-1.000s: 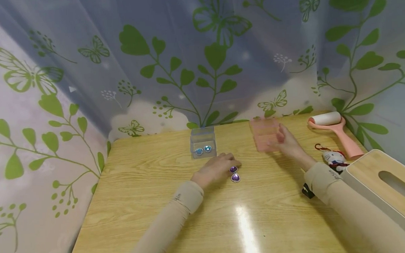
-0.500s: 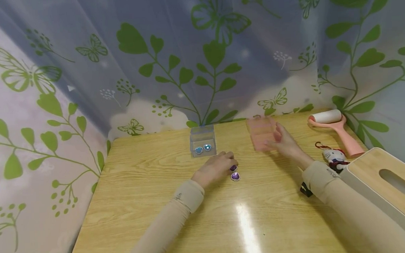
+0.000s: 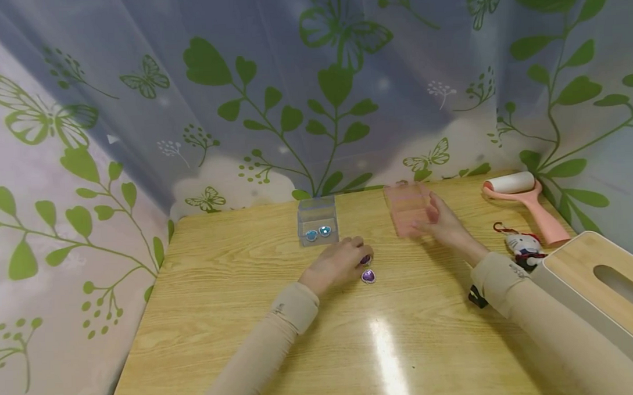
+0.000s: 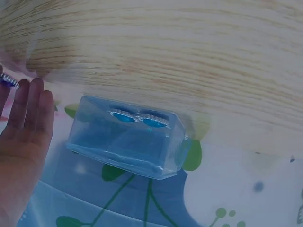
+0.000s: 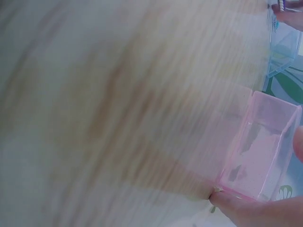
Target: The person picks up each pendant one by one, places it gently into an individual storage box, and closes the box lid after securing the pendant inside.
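At the middle of the table my left hand [image 3: 336, 264] pinches a purple heart-shaped gem [image 3: 366, 259] with a beaded silver rim, partly hidden by the fingertips. A second purple gem [image 3: 368, 276] lies on the table just below it. Two blue gems [image 3: 318, 233] sit side by side in a clear blue box [image 3: 317, 204] beyond the left hand; that box also shows in the left wrist view [image 4: 128, 146]. My right hand [image 3: 448, 225] grips the right end of a clear pink box [image 3: 408, 206]. In the right wrist view, no gem shows in the pink box [image 5: 258, 142].
A pink lint roller [image 3: 528, 199] lies at the back right. Nearer are a white plush cat keychain [image 3: 522, 245] and a wood-topped tissue box [image 3: 602, 280]. A small black object [image 3: 477, 297] shows beside the right sleeve. A patterned curtain [image 3: 271, 106] borders the table's back.
My left hand has taken hold of the upper purple gem, which now stands slightly apart from the lower one. The pink box and my right hand have shifted slightly left.
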`<state>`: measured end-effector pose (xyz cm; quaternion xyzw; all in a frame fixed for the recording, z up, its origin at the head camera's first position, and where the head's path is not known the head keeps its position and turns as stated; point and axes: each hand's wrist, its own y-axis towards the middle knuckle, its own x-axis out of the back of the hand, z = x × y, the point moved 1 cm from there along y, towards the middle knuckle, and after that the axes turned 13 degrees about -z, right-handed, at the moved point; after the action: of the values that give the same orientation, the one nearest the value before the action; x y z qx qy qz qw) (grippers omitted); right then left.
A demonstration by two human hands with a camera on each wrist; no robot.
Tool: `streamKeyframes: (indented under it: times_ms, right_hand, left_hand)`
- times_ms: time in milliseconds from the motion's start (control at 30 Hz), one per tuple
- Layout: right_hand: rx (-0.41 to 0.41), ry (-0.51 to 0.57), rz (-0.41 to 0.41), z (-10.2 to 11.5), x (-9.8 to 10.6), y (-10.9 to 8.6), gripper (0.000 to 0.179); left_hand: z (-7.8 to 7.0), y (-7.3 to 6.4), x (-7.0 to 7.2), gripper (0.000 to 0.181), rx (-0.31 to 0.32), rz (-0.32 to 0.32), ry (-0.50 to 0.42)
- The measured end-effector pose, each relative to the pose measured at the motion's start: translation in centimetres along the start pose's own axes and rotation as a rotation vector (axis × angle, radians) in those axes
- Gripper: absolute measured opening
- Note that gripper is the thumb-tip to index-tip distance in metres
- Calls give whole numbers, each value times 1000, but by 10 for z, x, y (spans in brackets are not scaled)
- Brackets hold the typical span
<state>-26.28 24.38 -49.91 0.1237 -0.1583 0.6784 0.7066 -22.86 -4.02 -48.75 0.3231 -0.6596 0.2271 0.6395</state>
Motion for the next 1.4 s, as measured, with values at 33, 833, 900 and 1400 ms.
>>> streamKeyframes:
  times_ms: [33,833,900,1400]
  right_hand:
    - [1,-1,-2,0,0,0,100]
    - [-19,39,62,4,8,-6,98]
    - [-14,45,67,4,7,-5,97]
    - [-3,72,62,-1,10,-5,94]
  left_hand:
    - [1,0,0,24,10,-13,-19]
    - [6,33,18,40,305,-321,-379]
    - [5,38,21,39,326,-345,-411]
    - [-14,75,22,35,329,-421,-401]
